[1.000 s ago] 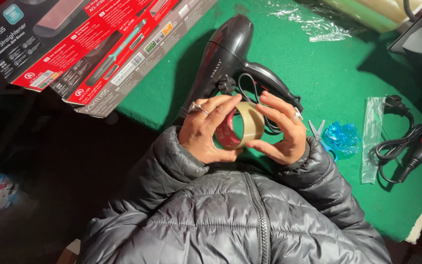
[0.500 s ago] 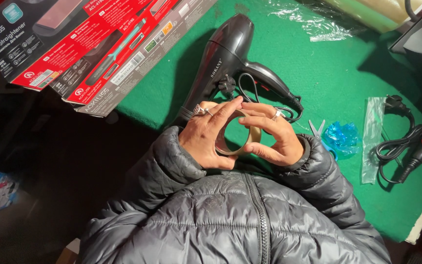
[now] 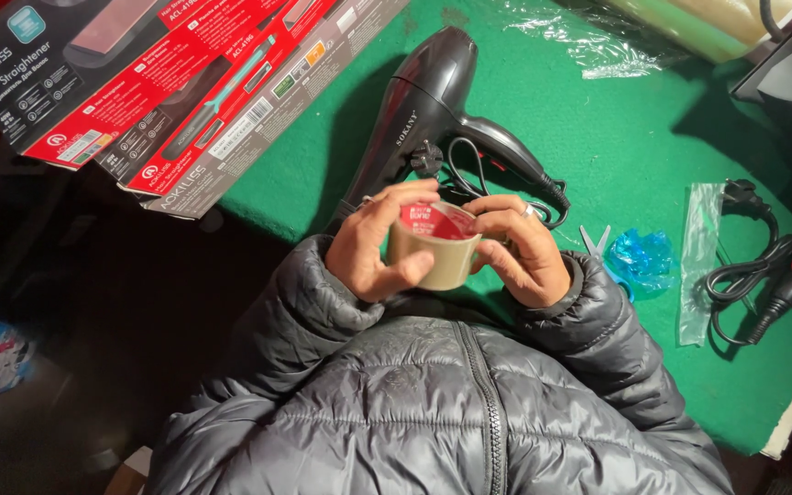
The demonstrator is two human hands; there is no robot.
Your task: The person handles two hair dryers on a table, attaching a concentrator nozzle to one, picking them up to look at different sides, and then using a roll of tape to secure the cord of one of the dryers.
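tape roll (image 3: pixel 434 246) sits between both hands right over the table edge, hair dryer (image 3: pixel 433 110) just behind it, boxes (image 3: pixel 167 92) off left, scissors (image 3: pixel 596 243) right.

Small shop or packing bench for hair appliances.
Green felt surface (image 3: pixel 634 137) carries stacked retail boxes of hair straighteners (image 3: pixel 167 101), an unboxed black hair dryer (image 3: pixel 433 110), loose plastic wrap (image 3: pixel 607 37), a corded appliance (image 3: pixel 781 275), scissors (image 3: pixel 598 243).

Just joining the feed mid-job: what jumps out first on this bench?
The roll of brown tape, held by both the left hand and right hand at the centre. Just beyond it, a black hair dryer lies on the green table; red product boxes sit at the table's left.
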